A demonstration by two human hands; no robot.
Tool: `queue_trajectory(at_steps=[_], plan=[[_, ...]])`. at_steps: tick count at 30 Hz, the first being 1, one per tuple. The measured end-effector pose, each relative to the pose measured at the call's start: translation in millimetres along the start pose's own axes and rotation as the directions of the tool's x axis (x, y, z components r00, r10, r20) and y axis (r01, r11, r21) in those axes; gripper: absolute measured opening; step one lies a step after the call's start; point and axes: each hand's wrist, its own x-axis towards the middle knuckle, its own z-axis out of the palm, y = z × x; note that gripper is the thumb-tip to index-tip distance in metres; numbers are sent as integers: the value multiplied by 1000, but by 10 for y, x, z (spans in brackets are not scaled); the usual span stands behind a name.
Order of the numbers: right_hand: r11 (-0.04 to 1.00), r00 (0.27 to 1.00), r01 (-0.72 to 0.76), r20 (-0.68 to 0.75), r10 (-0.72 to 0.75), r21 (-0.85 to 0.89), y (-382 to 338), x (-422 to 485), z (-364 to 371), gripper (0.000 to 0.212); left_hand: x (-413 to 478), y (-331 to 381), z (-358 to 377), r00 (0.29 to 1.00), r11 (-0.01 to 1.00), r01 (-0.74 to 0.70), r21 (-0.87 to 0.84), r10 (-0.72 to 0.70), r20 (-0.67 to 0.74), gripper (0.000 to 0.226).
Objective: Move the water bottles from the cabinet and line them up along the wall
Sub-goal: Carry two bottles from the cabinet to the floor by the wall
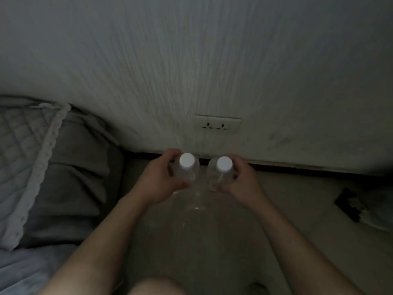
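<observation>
Two clear water bottles with white caps stand upright side by side close to the foot of the wall [212, 60]. My left hand [161, 179] grips the left bottle [187, 161] round its body. My right hand [240, 182] grips the right bottle [223, 165] the same way. A small gap separates the two bottles. I cannot tell whether their bases touch the floor [202, 231], as the view looks straight down on them. The cabinet is out of view.
A double wall socket [217, 125] sits just above the bottles. A bed with a quilted blanket [25, 156] and grey bedding [74, 177] fills the left side. A dark object [348, 203] lies on the floor at the right. My knee [157, 286] shows at the bottom.
</observation>
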Motion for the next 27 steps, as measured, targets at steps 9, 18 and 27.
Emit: queue_trajectory(at_steps=[9, 18, 27], plan=[[1000, 1000, -8, -8, 8, -15, 766, 427, 425, 64, 385, -826, 517, 994, 990, 107, -90, -109, -27, 69], [1000, 1000, -11, -9, 11, 28, 1082, 617, 674, 66, 580, -1162, 665, 981, 969, 184, -165, -191, -28, 66], [999, 1000, 4, 6, -4, 47, 1201, 647, 769, 61, 621, -1376, 678, 977, 959, 212, -190, -214, 13, 77]])
